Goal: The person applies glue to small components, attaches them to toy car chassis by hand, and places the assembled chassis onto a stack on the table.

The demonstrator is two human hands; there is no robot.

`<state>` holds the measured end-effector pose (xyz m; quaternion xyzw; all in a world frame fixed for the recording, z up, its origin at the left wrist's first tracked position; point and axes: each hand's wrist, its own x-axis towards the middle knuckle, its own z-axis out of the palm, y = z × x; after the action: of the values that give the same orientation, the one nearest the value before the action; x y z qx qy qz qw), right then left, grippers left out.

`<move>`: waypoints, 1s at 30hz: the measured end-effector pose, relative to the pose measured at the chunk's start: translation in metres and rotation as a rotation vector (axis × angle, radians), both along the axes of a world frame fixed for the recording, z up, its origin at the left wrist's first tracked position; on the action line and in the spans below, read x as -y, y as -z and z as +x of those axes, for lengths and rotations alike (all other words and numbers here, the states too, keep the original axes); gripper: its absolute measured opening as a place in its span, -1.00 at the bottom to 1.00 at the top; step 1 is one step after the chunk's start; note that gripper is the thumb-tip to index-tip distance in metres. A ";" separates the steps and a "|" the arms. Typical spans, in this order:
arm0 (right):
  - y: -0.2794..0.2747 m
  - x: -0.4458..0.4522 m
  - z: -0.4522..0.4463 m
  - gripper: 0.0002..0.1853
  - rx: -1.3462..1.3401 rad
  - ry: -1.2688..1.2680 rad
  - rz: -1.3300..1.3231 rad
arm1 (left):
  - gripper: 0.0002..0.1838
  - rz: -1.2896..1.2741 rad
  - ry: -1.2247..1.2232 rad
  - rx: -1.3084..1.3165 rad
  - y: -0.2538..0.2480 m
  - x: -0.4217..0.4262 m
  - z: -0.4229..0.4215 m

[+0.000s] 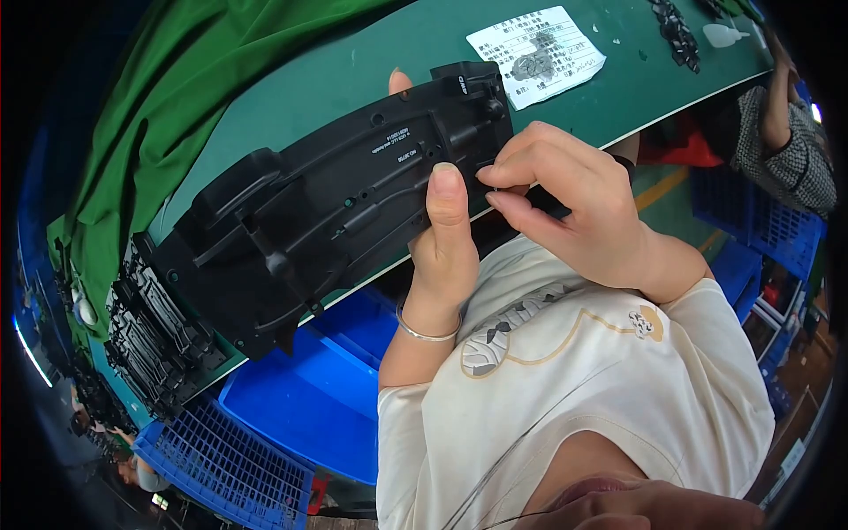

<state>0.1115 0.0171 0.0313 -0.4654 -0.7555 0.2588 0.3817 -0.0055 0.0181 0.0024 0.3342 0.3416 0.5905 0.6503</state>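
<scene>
A long black plastic toy car chassis (327,190) is tilted above the table, its flat underside with small white lettering and "4WD" facing me. My left hand (446,225), with a silver bangle at the wrist, grips its near long side. The thumb lies on the face I see, one fingertip shows past the far edge, and the other fingers are hidden behind. Close to the chassis's right end, my right hand (574,199) has thumb and forefinger pinched together. Whatever is between those fingertips is too small to make out.
Black plastic parts (150,331) are stacked at the table's left end, beside green cloth (185,97). A printed paper label (539,57) lies on the green table (389,35). Blue bins (305,397) and a blue basket (221,464) stand below its near edge. Another person's arm (777,106) is at far right.
</scene>
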 end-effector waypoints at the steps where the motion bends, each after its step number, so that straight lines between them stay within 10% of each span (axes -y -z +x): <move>1: 0.000 0.000 0.000 -0.78 0.011 -0.002 0.006 | -0.21 0.006 0.002 -0.003 0.001 0.000 0.000; 30: 0.006 -0.003 -0.008 -0.88 -0.078 0.091 -0.156 | -0.21 0.084 -0.005 -0.082 0.007 0.002 -0.002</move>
<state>0.1040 0.0198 0.0254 -0.5170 -0.6958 0.3171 0.3847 -0.0072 0.0158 -0.0043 0.3844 0.3435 0.5918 0.6196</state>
